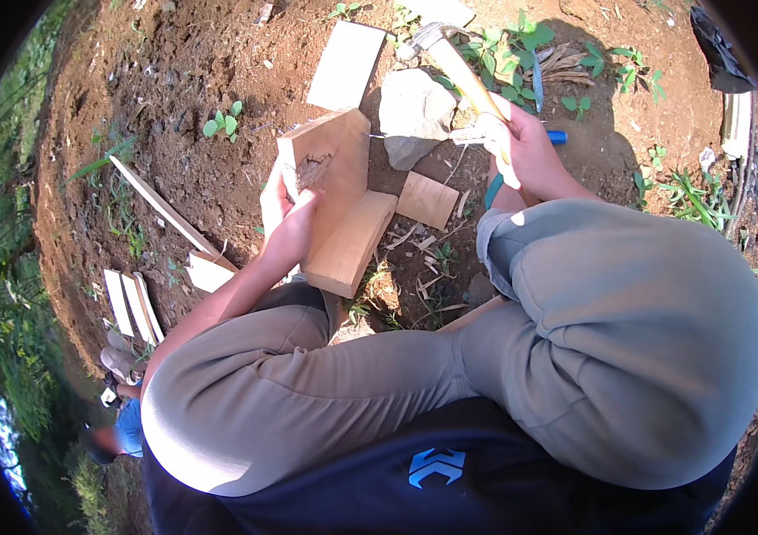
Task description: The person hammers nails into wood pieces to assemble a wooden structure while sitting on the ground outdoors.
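Observation:
My left hand [288, 217] is closed around the side of a light wooden piece [341, 165] made of boards joined at angles, with a rough, broken patch near my thumb. A thin metal pin or shaft shows at its right edge, pointing toward a stone. In my right hand [529, 152] is a claw hammer [461, 71], gripped by its wooden handle, head up and to the left. A blue handle end [557, 137] sticks out beside that hand; whether my fingers hold it too is hidden. The pale grey stone [416, 111] lies between my hands.
A flat board [347, 64] lies beyond the wooden piece, and a small square block [427, 201] lies near it. Wood strips [134, 305] and a long stick [165, 207] are at left on brown soil. Green weeds grow around. Another person [125, 428] is at the lower left.

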Demonstrator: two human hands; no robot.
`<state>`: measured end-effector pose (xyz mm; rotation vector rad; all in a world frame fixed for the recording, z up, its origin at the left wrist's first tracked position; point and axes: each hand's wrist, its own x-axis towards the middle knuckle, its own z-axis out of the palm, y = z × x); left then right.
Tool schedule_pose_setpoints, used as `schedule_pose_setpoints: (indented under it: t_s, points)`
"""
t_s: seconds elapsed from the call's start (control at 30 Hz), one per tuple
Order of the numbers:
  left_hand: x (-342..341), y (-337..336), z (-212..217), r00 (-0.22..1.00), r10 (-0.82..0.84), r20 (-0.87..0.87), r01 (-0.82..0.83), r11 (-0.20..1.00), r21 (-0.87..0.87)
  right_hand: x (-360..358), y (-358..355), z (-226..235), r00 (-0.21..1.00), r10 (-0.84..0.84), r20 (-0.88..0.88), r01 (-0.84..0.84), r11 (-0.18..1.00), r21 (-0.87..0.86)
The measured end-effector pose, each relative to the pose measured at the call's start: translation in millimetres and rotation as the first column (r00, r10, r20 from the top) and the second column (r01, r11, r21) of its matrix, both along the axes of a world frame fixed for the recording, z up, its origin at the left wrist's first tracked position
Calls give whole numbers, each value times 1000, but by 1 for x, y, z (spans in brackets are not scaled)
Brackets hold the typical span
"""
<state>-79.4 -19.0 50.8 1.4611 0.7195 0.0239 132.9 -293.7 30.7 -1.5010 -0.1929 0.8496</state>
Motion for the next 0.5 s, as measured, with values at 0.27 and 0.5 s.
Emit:
schedule_pose_setpoints:
  t_s: [0.27,0.5]
  points:
    - [3,29,1,990,-140,-20,141,990,25,19,-25,-31,966,63,252,-14,982,-189]
    - [0,42,23,983,-167,71,166,986,14,32,-34,-18,687,490,536,34,716,-697]
